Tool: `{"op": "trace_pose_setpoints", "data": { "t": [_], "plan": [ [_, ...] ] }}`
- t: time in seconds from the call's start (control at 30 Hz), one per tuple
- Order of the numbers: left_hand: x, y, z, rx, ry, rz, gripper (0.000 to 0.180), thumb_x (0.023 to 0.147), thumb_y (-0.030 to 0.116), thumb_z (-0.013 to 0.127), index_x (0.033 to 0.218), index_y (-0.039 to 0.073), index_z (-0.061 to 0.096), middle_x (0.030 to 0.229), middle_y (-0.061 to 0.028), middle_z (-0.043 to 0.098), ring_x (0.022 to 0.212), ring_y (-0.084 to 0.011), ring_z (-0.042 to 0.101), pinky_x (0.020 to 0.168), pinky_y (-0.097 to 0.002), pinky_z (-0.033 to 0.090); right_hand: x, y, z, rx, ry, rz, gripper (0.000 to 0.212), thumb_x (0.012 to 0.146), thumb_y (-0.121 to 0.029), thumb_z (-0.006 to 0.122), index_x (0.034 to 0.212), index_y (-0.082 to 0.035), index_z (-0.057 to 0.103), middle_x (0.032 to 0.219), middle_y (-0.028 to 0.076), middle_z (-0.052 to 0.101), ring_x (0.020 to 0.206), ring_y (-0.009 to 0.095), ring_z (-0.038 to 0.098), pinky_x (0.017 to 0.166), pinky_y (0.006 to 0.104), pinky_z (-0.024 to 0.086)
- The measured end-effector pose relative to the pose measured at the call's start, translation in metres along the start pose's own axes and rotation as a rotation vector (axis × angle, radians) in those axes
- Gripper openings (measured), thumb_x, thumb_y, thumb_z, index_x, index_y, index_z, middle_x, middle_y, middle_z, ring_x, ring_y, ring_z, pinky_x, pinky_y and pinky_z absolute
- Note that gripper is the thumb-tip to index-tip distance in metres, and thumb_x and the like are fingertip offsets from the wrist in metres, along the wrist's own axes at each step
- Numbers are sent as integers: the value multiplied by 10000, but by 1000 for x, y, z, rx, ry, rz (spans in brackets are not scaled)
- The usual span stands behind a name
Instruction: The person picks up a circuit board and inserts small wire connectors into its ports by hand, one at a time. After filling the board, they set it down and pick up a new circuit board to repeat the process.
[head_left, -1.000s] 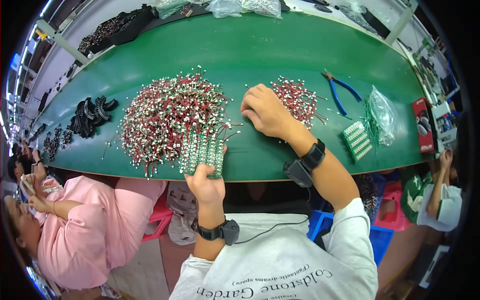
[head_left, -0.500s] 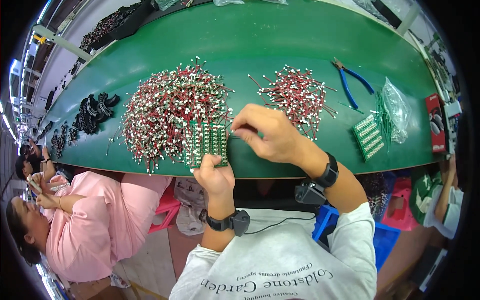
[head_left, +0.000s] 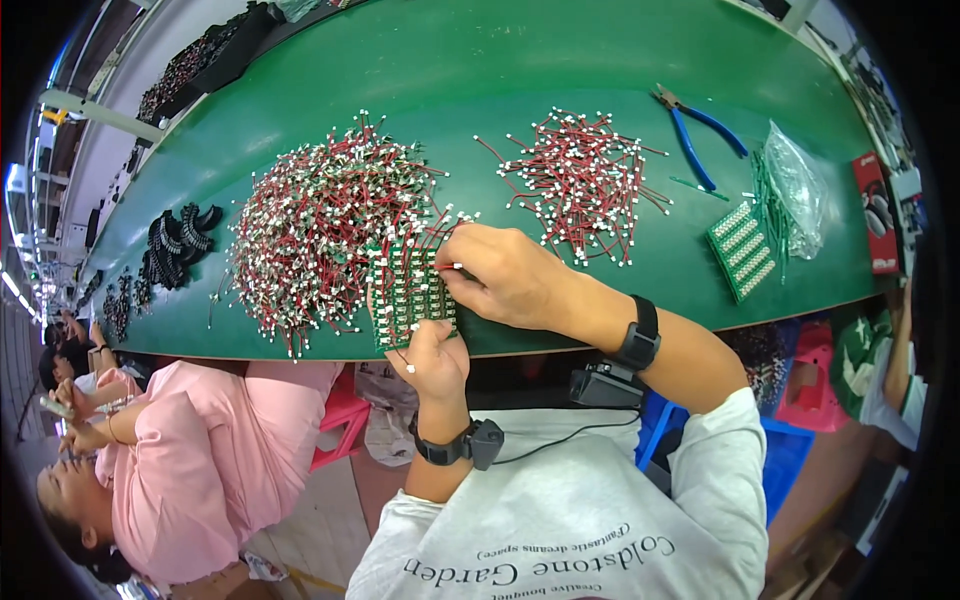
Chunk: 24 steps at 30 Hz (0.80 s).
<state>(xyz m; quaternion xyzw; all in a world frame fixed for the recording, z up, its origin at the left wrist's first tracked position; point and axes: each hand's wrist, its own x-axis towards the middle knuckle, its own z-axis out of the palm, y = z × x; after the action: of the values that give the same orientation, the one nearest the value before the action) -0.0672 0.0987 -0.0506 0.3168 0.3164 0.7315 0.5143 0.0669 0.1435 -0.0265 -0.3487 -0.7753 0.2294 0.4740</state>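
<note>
My left hand grips the near edge of a green circuit board panel with rows of small white connectors, thumb on top. Over the panel's right side, my right hand pinches a short red wire lead with a white plug; the fingertips partly hide it. Several red leads stand out from the panel's far edge. Just beyond the panel lies a large heap of red-wired leads with small green boards. To its right sits a smaller pile of red leads with white plugs.
Blue-handled pliers, another connector panel, a clear plastic bag and a red box lie on the right. Black curved parts rest at the left. A person in pink sits beside me on the left.
My right hand has moved slightly left and down, from the panel's upper right corner onto its right side. The whole view has shifted a little.
</note>
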Motion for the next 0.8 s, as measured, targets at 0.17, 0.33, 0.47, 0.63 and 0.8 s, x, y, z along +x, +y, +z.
{"op": "trace_pose_setpoints", "data": {
  "t": [0.17, 0.33, 0.47, 0.63, 0.8],
  "plan": [
    [-1, 0, -2, 35, -18, -7, 642, 604, -103, 402, 1237, -79, 510, 1193, -163, 587, 1121, -297, 583, 1028, -392, 451, -2, -1, 1, -39, 18, 4, 153, 775, -34, 697, 878, -4, 588, 814, 142, 612, 715, 337, 634, 609, 407, 524],
    [-2, 1, -3, 85, -29, -18, 609, 617, -103, 404, 1214, -78, 518, 1183, -170, 594, 1120, -297, 587, 1031, -394, 448, -3, -3, 1, -103, 16, 35, 173, 762, -64, 708, 853, -21, 567, 778, 136, 608, 681, 341, 632, 582, 417, 521],
    [0, 2, -4, 72, -20, -37, 804, 656, -140, 426, 1448, -37, 333, 1077, -110, 586, 900, -172, 597, 817, -269, 490, -4, -2, 5, -136, 4, 25, 176, 756, -52, 704, 859, -20, 565, 768, 137, 605, 675, 340, 632, 581, 417, 521],
    [-1, -4, -7, 105, -97, -5, 791, 691, -146, 477, 1460, -37, 323, 1161, -101, 583, 1003, -171, 597, 899, -279, 483, -6, -6, 7, -328, 4, -68, 161, 777, -75, 674, 844, -10, 543, 757, 125, 588, 707, 296, 639, 605, 407, 539],
    [1, -3, -11, 105, -139, -46, 776, 716, -136, 501, 1465, -41, 322, 1249, -93, 555, 1068, -155, 575, 953, -285, 465, -6, -7, 4, -400, -55, -95, 156, 789, -59, 661, 883, -6, 549, 782, 121, 591, 718, 303, 635, 640, 398, 541]
  ]
}}
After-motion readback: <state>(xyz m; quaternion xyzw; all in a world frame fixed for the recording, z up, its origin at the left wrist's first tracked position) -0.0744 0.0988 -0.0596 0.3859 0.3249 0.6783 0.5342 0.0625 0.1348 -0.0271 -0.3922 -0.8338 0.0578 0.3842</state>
